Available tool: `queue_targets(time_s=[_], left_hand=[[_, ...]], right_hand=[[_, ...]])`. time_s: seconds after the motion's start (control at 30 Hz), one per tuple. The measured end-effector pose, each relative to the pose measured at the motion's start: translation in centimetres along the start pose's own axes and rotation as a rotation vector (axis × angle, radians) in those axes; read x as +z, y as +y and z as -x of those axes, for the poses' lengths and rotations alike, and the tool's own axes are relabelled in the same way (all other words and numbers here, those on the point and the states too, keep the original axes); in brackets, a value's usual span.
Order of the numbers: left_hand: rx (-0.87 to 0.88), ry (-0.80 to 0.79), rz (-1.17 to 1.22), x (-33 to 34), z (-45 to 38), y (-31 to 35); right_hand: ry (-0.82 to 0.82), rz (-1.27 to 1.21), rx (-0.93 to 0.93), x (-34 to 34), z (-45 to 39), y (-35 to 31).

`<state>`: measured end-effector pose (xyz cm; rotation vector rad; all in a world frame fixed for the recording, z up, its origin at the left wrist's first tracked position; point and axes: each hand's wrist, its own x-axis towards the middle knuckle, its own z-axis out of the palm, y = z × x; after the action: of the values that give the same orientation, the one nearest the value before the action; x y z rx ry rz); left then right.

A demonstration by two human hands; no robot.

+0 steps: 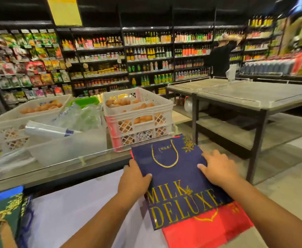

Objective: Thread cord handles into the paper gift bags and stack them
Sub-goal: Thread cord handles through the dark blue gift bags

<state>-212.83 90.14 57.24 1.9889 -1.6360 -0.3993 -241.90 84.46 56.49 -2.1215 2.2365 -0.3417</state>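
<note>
Navy gift bag (pixel 180 183), printed MILK DELUXE in gold, lies flat on top of a red bag (pixel 216 228) at the near right of the bench (pixel 60 169). A gold cord handle (pixel 165 159) is threaded through its top edge and lies in a loop on the navy face. The left hand (pixel 135 178) grips the bag's left edge, thumb over the top and fingers curled under it. The right hand (pixel 218 169) rests flat on the right side with its fingers spread and relaxed. A green bag (pixel 1 217) sits at the near left. White crates (pixel 137 119) stand on the bench behind, and clear plastic sheets (pixel 60 126) lie beside them.
</note>
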Motion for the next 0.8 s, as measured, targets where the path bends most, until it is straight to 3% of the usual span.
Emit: queue_targets(time_s=[0.1,0.2,0.4,0.8], left_hand=[[0.244,0.159,-0.289,1.2,-0.2,0.8],[0.419,0.051,-0.453,3.0,-0.8,1.7],[0.374,-0.133,-0.440,5.5,-3.6,2.2],[0.334,-0.084,-0.350,9.0,-3.2,0.5]], right_hand=[[0.048,-0.011,-0.151,1.5,-0.4,-0.5],[0.015,0.013,-0.290,2.9,-1.0,-1.1],[-0.091,-0.051,-0.406,3.3,-3.1,-1.4],[-0.131,-0.094,-0.437,5.3,-3.3,-1.1]])
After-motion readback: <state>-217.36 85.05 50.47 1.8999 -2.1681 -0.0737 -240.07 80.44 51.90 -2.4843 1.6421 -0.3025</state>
